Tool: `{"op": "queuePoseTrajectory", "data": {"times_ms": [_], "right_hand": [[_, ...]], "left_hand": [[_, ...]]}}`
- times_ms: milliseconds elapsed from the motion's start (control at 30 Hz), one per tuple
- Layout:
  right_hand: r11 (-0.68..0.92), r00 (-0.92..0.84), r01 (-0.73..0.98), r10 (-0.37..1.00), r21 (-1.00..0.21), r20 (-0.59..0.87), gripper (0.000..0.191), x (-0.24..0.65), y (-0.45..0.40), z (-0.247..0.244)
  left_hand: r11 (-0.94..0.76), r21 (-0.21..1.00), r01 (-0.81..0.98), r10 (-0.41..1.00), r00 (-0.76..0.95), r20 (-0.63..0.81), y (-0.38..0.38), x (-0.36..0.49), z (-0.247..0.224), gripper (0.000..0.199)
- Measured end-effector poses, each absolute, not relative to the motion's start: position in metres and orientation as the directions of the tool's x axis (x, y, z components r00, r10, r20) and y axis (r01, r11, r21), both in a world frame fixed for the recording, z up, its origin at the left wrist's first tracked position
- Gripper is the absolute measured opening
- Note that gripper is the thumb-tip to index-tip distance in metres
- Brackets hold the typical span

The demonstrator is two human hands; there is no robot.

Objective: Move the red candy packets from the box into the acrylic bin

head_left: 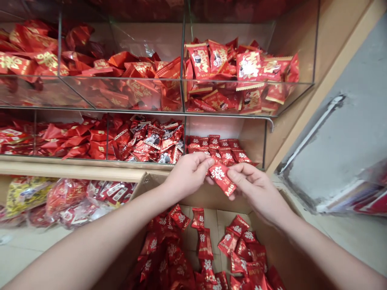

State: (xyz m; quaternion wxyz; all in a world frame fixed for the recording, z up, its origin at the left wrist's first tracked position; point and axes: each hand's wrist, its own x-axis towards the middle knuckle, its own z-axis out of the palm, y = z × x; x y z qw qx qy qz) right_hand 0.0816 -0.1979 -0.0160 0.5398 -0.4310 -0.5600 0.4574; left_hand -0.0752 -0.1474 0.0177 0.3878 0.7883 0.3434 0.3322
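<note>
Between my two hands is a small red wrapped candy [221, 177] with a white symbol on its front. My left hand [192, 171] pinches its upper left end with thumb and finger. At its right edge, my right hand [250, 183] grips it with the thumb on top and fingers behind. Below lies an open cardboard box [222, 215] holding many similar red candies [204, 243]. Just behind my hands, rows of matching candies [227, 155] lie in a shelf compartment.
Clear-walled shelf compartments hold larger red packets [248, 66] above and red pouches [151, 141] at left. Filled plastic bags [68, 193] sit under the lower shelf. A wooden side panel [320, 84] and a grey wall [341, 125] border the right.
</note>
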Motion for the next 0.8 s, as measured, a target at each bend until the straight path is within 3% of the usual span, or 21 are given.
{"op": "queuePoseTrajectory", "data": {"times_ms": [133, 267, 400, 633, 800], "right_hand": [[0.072, -0.092, 0.057, 0.993, -0.996, 0.067, 0.029, 0.081, -0.195, -0.019], [0.153, -0.017, 0.008, 0.988, -0.988, 0.153, 0.029, 0.084, -0.193, -0.017], [0.127, -0.004, -0.089, 0.992, -0.988, 0.128, 0.029, 0.087, -0.193, -0.013], [0.075, -0.133, -0.338, 0.983, -0.938, 0.126, 0.026, 0.089, -0.201, 0.001], [0.032, -0.222, -0.480, 0.962, -0.877, 0.157, 0.030, 0.091, -0.207, 0.010]], "left_hand": [[-0.435, 0.855, 0.282, 0.843, 0.460, 0.277, -0.146, -0.072, 0.010, 0.025], [-0.309, 0.917, 0.251, 0.852, 0.502, 0.149, -0.150, -0.072, 0.013, 0.030], [-0.155, 0.979, 0.130, 0.823, 0.566, 0.055, -0.154, -0.070, 0.018, 0.030], [-0.020, 0.988, -0.152, 0.761, 0.639, 0.114, -0.159, -0.070, 0.021, 0.027], [-0.040, 0.977, -0.209, 0.710, 0.682, 0.175, -0.169, -0.070, 0.025, 0.026]]}}
